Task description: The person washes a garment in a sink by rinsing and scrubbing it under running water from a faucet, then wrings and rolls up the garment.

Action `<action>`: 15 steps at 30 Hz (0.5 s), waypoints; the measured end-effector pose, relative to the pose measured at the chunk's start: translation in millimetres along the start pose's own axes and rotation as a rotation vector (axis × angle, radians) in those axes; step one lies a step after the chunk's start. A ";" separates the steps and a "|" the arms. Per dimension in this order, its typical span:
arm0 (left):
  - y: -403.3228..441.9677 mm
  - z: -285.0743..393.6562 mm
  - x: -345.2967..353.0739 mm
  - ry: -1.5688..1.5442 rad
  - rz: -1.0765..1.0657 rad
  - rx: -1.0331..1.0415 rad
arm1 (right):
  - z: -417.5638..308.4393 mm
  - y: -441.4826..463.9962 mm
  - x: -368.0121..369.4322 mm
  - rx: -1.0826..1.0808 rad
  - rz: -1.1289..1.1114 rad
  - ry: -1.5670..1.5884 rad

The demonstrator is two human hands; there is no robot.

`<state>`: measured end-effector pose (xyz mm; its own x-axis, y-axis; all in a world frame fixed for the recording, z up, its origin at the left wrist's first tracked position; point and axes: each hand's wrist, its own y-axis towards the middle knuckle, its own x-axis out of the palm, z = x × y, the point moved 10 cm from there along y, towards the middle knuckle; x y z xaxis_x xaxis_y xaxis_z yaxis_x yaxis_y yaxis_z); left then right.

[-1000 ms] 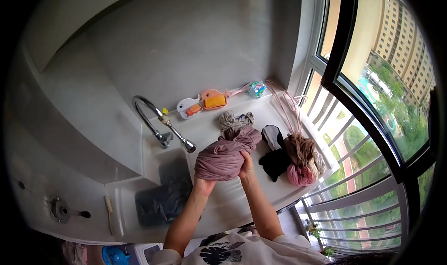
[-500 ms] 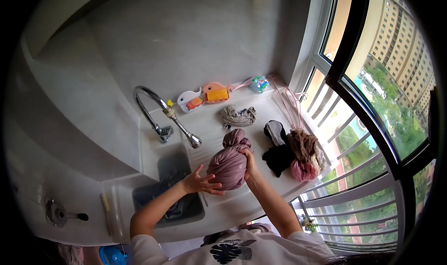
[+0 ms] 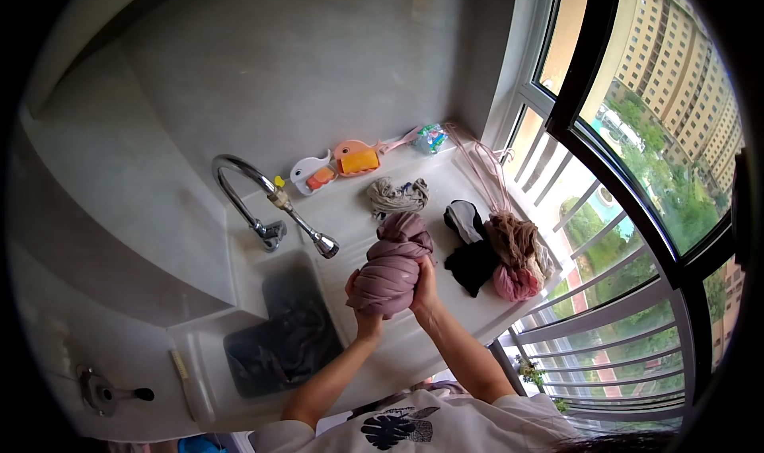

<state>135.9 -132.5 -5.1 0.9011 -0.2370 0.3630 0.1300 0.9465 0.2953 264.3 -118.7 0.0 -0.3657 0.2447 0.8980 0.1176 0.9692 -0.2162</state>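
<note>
A mauve piece of wet-looking cloth [image 3: 386, 278], twisted into a thick bundle, is gripped between both hands above the ribbed washboard side of the sink. My left hand [image 3: 366, 322] wraps the bundle's lower left, its fingers mostly hidden behind the cloth. On the right side, my right hand [image 3: 426, 286] is closed around it. Beyond the bundle lies a crumpled grey-beige cloth [image 3: 398, 196]. To the right are a black-and-grey cloth item [image 3: 468, 246] and a brown and pink heap of fabric [image 3: 516, 254].
Dark cloth lies in water in the sink basin [image 3: 282, 326], with a curved faucet [image 3: 251, 202] over its far edge. Soap dishes [image 3: 356, 160], a plastic packet [image 3: 431, 139] and pink hangers [image 3: 485, 167] line the back ledge. A barred window [image 3: 589, 278] borders the right side.
My left hand has gone from spread fingers beside the bundle to gripping its lower left. The mauve cloth has turned and looks more tightly twisted. The view has shifted slightly.
</note>
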 end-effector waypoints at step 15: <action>46.8 -10.3 55.4 -0.502 -0.468 -0.775 | -40.8 -45.6 121.3 -0.778 -0.603 -1.449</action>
<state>196.2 -99.1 19.7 0.4386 -0.5131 0.7378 0.8135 0.5755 -0.0835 252.2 -134.4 134.4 -0.9260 0.1316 -0.3538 -0.1149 0.7944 0.5964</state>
